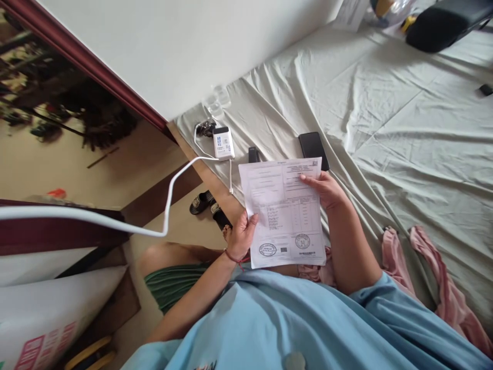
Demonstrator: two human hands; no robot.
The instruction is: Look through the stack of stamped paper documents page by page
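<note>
A printed paper sheet (285, 216) with a table of text and two round stamps is held up before my body. My left hand (241, 236) grips its left edge, thumb on the front and the other fingers mostly hidden behind. On the upper right edge, my right hand (326, 188) pinches the sheet with the thumb lying over the print. Just beyond the paper's top right corner lies a black phone (314, 149). A small black object (253, 154) pokes out behind the top edge, partly covered by the sheet.
A white charging device (224, 143) with white cables (169, 205) lies near the edge of the cloth-covered bed (358, 118). Clear cups (215, 100) stand by the wall. A black case (447, 25) rests at far right. Pink cloth (435, 267) lies right; sandals (202, 202) are on the floor.
</note>
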